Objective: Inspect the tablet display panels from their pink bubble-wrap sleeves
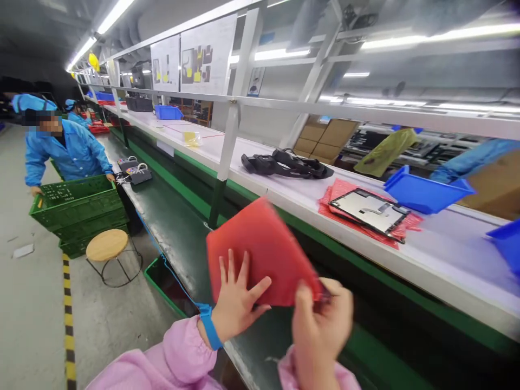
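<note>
A flat red bubble-wrap bag (260, 244) is held up in front of me, tilted above the dark green belt. My left hand (239, 303) lies flat on the face of the bag with its fingers spread, and there is a blue band on that wrist. At the bag's lower right corner my right hand (323, 319) is closed, pinching the edge between thumb and fingers. Something dark shows at that corner beside the fingers; what lies inside the bag is hidden.
On the white shelf are a tablet-like panel (369, 210) on red bubble wrap, black straps (286, 164) and a blue bin (428, 189). At left, a co-worker (73, 146) grips a green crate (81, 203) near a stool (106, 245). A metal post (231, 135) rises beside the belt.
</note>
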### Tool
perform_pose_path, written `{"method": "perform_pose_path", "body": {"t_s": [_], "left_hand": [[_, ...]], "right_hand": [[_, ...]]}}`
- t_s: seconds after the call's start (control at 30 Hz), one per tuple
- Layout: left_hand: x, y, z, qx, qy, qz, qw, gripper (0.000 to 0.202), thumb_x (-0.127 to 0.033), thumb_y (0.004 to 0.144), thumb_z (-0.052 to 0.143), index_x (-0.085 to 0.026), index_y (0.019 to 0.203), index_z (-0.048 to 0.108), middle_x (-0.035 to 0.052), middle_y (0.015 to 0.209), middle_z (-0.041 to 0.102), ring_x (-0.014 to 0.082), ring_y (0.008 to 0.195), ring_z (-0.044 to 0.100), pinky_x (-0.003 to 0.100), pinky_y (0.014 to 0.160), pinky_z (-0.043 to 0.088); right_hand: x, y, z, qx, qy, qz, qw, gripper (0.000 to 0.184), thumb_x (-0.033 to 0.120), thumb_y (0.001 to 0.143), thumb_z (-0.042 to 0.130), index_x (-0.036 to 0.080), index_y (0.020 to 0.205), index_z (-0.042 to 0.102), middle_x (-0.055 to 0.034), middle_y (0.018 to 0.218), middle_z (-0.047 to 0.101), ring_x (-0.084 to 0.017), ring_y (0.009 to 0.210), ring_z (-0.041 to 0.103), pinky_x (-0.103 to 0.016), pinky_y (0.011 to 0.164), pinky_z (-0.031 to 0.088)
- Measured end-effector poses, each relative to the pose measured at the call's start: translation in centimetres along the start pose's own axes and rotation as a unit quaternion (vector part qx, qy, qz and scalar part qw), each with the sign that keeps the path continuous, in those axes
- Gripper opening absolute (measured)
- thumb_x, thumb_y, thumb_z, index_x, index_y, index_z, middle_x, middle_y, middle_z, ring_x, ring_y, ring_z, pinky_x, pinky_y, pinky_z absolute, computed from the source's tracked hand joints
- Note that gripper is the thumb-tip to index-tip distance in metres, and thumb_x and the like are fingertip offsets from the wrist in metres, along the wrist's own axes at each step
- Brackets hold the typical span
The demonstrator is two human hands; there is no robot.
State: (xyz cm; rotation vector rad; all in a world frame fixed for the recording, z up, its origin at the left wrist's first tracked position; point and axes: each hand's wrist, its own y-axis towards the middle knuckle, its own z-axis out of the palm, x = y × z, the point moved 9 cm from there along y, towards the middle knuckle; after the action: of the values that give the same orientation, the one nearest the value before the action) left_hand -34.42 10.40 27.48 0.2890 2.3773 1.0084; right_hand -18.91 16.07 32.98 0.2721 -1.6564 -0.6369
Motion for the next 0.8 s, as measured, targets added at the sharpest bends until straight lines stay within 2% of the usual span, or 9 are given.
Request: {"method": "perform_pose_path", "body": {"t_s": [0.07,0.13,0.2,0.27,0.37,0.5,0.57,0.63,0.8], "left_hand": [[2.3,-1.5,0.4,0.006,-0.052,-0.081,0.995,0.094,-0.005,0.072,0.069,-0.036,0.150,0.029,0.0063,0.166,-0.016,0.0468,0.147,-0.016,0.078,0.110,0.001],[5.9,-4.2,0.3,-0.020,-0.210,-0.225,0.951,0.081,0.000,0.068,0.062,-0.026,0.143,0.044,0.0102,0.166,0.014,0.0410,0.151,0.003,0.068,0.117,0.006],[9.3,-7.4,0.1,-0.067,-0.368,-0.370,0.850,0.067,-0.004,0.066,0.063,-0.019,0.131,0.056,0.0125,0.150,0.047,0.0364,0.145,0.030,0.056,0.119,0.019],[11.3,-9.9,-0.7,-0.103,-0.446,-0.464,0.759,0.052,-0.011,0.063,0.066,-0.016,0.114,0.066,0.0120,0.124,0.068,0.0347,0.124,0.055,0.049,0.109,0.040],[13.2,-11.0,-2.4,-0.116,-0.491,-0.517,0.692,0.039,-0.014,0.056,0.064,-0.016,0.095,0.069,0.0061,0.085,0.074,0.0260,0.079,0.069,0.039,0.076,0.055],[16.2,-9.7,-3.6,-0.128,-0.554,-0.543,0.618,0.037,-0.014,0.049,0.065,-0.016,0.086,0.068,0.0011,0.068,0.069,0.0180,0.058,0.063,0.031,0.061,0.052],[18.0,-8.3,-3.7,-0.121,-0.580,-0.544,0.594,0.036,-0.015,0.048,0.065,-0.016,0.084,0.069,0.0017,0.069,0.070,0.0177,0.057,0.063,0.032,0.062,0.052],[19.8,-6.8,-3.8,-0.107,-0.602,-0.542,0.576,0.037,-0.014,0.048,0.065,-0.015,0.085,0.069,0.0032,0.071,0.071,0.0185,0.059,0.064,0.033,0.063,0.053],[24.6,-4.3,-5.9,-0.081,-0.631,-0.538,0.553,0.040,-0.014,0.051,0.068,-0.013,0.091,0.071,0.0047,0.076,0.074,0.0207,0.064,0.067,0.035,0.068,0.054]], "right_hand": [[-0.3,-3.3,3.0,0.055,0.060,0.054,0.995,0.021,0.043,0.089,0.062,0.024,0.089,0.054,0.0016,0.079,0.051,-0.014,0.065,0.050,-0.027,0.059,0.044],[-0.5,-5.6,5.8,0.162,0.116,0.095,0.975,0.021,0.044,0.088,0.063,0.024,0.093,0.057,-0.0001,0.083,0.057,-0.016,0.070,0.058,-0.028,0.063,0.050],[-0.8,-7.4,8.2,0.301,0.152,0.115,0.934,0.024,0.045,0.091,0.060,0.026,0.106,0.059,-0.0053,0.102,0.064,-0.020,0.091,0.065,-0.033,0.078,0.055],[-1.9,-8.3,9.5,0.391,0.147,0.119,0.901,0.035,0.048,0.092,0.056,0.027,0.120,0.057,-0.0090,0.125,0.062,-0.025,0.114,0.060,-0.042,0.097,0.051],[-6.5,-7.7,10.1,0.361,0.054,0.152,0.919,0.048,0.057,0.088,0.057,0.026,0.125,0.054,-0.0105,0.136,0.056,-0.028,0.125,0.053,-0.047,0.105,0.043],[-11.6,-8.5,12.4,0.335,0.004,0.262,0.905,0.055,0.066,0.076,0.062,0.025,0.114,0.059,-0.0059,0.105,0.069,-0.029,0.102,0.065,-0.043,0.090,0.053],[-11.8,-9.1,14.4,0.352,0.015,0.301,0.886,0.050,0.067,0.074,0.062,0.027,0.104,0.064,-0.0029,0.094,0.072,-0.028,0.096,0.068,-0.040,0.085,0.056],[-11.0,-8.9,16.5,0.353,0.025,0.314,0.881,0.043,0.066,0.076,0.061,0.029,0.096,0.067,-0.0021,0.098,0.074,-0.027,0.097,0.067,-0.036,0.084,0.056],[-8.9,-7.6,21.3,0.298,0.043,0.293,0.907,0.044,0.064,0.077,0.064,0.028,0.104,0.066,-0.0007,0.098,0.072,-0.025,0.095,0.065,-0.032,0.081,0.054]]}}
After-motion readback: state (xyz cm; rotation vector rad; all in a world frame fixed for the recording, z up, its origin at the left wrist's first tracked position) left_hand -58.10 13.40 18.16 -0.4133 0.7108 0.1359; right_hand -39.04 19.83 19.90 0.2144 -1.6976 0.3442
